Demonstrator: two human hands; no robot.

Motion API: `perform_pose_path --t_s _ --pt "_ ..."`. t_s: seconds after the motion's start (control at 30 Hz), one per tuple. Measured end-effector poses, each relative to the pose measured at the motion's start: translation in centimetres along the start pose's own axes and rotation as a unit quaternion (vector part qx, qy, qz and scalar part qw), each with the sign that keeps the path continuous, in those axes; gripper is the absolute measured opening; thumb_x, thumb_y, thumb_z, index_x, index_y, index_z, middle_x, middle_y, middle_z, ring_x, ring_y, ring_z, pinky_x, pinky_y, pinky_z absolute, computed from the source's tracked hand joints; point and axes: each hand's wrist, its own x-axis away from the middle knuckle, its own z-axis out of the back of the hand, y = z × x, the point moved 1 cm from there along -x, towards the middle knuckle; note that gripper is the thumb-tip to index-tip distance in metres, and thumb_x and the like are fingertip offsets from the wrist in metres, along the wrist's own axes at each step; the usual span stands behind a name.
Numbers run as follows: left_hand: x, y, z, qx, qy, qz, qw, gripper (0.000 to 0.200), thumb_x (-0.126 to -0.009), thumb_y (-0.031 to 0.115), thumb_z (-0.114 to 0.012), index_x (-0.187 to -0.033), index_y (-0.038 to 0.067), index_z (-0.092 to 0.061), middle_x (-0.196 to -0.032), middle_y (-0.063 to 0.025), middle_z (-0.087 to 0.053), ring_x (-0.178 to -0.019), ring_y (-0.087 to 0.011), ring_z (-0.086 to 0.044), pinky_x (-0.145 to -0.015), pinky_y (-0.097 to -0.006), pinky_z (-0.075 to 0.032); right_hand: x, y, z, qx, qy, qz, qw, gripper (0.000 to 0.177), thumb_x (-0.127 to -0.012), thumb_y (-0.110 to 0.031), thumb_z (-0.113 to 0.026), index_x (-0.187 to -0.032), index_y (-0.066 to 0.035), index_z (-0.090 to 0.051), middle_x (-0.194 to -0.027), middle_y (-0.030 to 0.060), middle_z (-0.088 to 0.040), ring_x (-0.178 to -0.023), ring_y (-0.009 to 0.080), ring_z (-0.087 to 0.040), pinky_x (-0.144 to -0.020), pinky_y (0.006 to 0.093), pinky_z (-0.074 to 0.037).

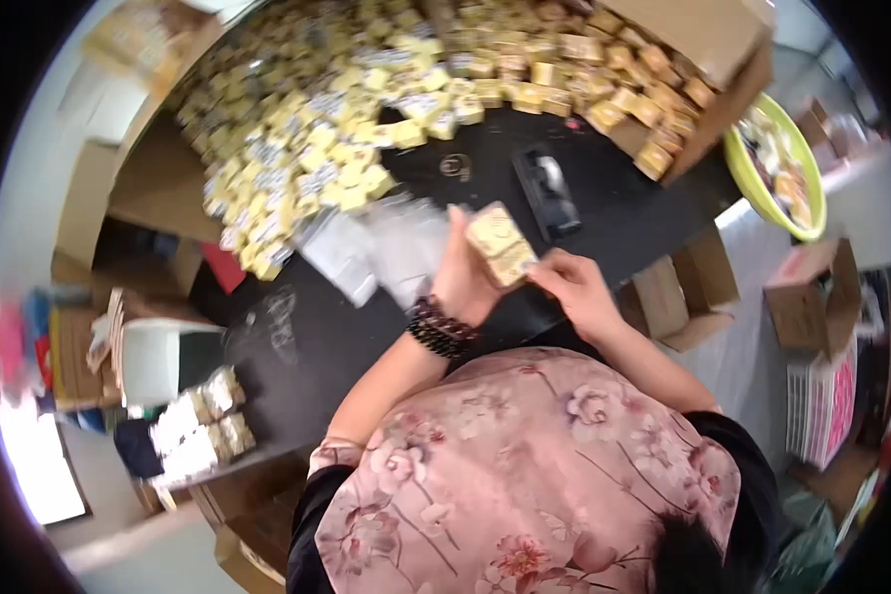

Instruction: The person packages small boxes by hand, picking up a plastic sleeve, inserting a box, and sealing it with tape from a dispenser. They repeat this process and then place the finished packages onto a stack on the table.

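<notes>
Two small yellow printed packs, lying edge to edge, rest in my left hand, whose fingers wrap round their left side. My right hand is closed at their lower right corner, thumb and forefinger pinched together there; whether it holds the packs' edge or something small is too fine to tell. Clear plastic bags lie on the black table just left of my left hand. Behind my hands lies a black device or case.
A large heap of small yellow boxes covers the back of the table, with orange ones at the right. Wrapped bundles lie at the left front. A green-rimmed basket and open cardboard boxes stand on the right.
</notes>
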Motion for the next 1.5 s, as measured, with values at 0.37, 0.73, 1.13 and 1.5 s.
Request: perform_pose_path --t_s 0.37,0.73,1.13,1.5 --pt "11.9 3.2 6.8 0.042 0.031 -0.185 0.981 0.035 -0.103 0.034 -0.042 -0.128 0.009 -0.045 -0.116 -0.0062 -0.059 -0.102 -0.0201 -0.061 -0.089 -0.0379 -0.051 -1.0 -0.7 -7.6 0.333 -0.173 0.255 0.891 0.015 -0.084 -0.006 -0.069 -0.08 0.004 -0.058 -0.082 0.0103 -0.053 -0.066 0.0205 -0.052 -0.06 0.0301 -0.043" --pt "36.1 7.9 32.1 -0.597 0.777 -0.051 0.194 0.064 -0.092 0.028 -0.061 -0.149 0.021 -0.034 -0.134 -0.0211 -0.04 -0.125 -0.0381 -0.035 -0.104 -0.0551 -0.025 -3.5 1.2 -8.7 0.298 -0.18 0.197 0.916 0.011 -0.09 -0.006 -0.063 -0.089 0.003 -0.057 -0.09 0.0091 -0.053 -0.073 0.0168 -0.053 -0.065 0.0253 -0.044" --pt "14.3 6.4 14.9 -0.751 0.438 -0.375 0.321 0.043 -0.082 0.025 -0.071 -0.122 0.013 -0.061 -0.132 -0.0145 -0.047 -0.122 -0.0355 -0.041 -0.104 -0.0467 -0.027 -11.2 5.6 -7.0 0.508 0.098 0.057 0.854 0.049 -0.067 -0.031 -0.085 -0.103 -0.009 -0.059 -0.122 0.0093 -0.05 -0.119 0.0329 -0.044 -0.095 0.0483 -0.038" --pt "5.4 3.3 5.7 -0.725 0.149 -0.416 0.528 0.049 -0.07 0.013 -0.08 -0.111 0.002 -0.055 -0.104 -0.0133 -0.057 -0.095 -0.0321 -0.054 -0.083 -0.0389 -0.044 -4.9 0.4 -6.3 0.067 -0.033 0.125 0.989 0.012 -0.089 -0.002 -0.066 -0.097 0.0 -0.058 -0.086 0.0049 -0.065 -0.077 0.0093 -0.061 -0.069 0.0243 -0.05"
